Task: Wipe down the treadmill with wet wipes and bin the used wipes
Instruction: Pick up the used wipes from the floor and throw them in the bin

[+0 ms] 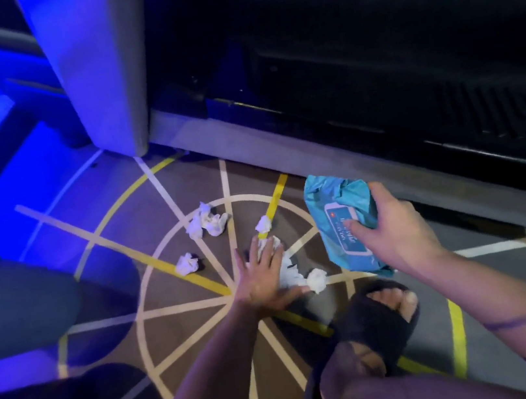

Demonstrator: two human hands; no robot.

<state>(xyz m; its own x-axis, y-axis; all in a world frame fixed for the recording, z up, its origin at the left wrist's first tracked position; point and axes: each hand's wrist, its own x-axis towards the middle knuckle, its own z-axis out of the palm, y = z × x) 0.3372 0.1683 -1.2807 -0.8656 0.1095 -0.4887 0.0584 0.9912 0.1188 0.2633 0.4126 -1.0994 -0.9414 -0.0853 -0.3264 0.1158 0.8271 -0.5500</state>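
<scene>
Several crumpled white used wipes lie on the patterned floor beside the treadmill (370, 57): one clump (205, 221), a small ball (186, 264), another ball (263, 223) and a ball (317, 280) near my foot. My left hand (263, 278) reaches down with straight fingers spread, resting on a wipe cluster (287, 269). My right hand (392, 227) grips a teal wet-wipe packet (334, 209) held above the floor, next to the treadmill's grey side rail (334, 161).
The treadmill's grey upright post (99, 70) stands at the upper left. My foot in a dark slipper (375, 322) rests on the floor under my right arm. A dark rounded object (21, 303) sits at the left. Blue light falls on the far left floor.
</scene>
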